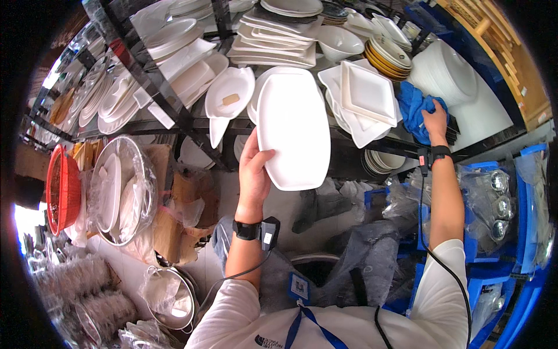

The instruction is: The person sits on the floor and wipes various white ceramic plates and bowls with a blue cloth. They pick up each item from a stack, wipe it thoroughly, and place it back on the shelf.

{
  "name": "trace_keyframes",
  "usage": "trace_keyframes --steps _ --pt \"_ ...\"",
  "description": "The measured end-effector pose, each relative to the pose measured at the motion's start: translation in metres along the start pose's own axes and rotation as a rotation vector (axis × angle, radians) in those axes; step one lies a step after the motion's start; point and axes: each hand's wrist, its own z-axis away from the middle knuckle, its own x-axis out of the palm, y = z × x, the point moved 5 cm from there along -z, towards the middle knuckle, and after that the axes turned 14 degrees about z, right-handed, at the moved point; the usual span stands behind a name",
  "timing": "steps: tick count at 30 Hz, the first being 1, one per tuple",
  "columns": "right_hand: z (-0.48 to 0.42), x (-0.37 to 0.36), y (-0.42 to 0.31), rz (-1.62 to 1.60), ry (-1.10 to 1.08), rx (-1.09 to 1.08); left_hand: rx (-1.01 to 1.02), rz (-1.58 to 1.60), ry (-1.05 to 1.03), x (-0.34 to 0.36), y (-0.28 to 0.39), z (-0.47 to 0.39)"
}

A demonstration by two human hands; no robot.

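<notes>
My left hand (255, 172) grips a white, oblong serving plate (296, 131) by its left edge, thumb on the upper face. The plate is held up in front of the shelf (196, 124), hiding part of another white plate behind it. Off to the right, my right hand (436, 120) rests on a crumpled blue cloth (414, 109) at the shelf's front. Whether its fingers grip the cloth is hard to tell. Between the two hands lie square white dishes (368, 94) in a stack. A white leaf-shaped dish (229, 98) sits left of the held plate.
Tall stacked white plates (444, 72) stand behind the cloth, beside yellow-rimmed plates (388, 56) and a white bowl (340, 42). A black metal post (148, 78) rises at left. Below are a red basket (63, 189), a plastic-wrapped basin (124, 187) and blue bins (484, 257).
</notes>
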Motion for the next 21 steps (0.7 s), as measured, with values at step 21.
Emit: trace_keyframes --steps 21 --pt "0.284 -0.064 -0.284 -1.236 -1.122 -0.049 -0.009 0.002 0.017 -0.037 0.038 -0.01"
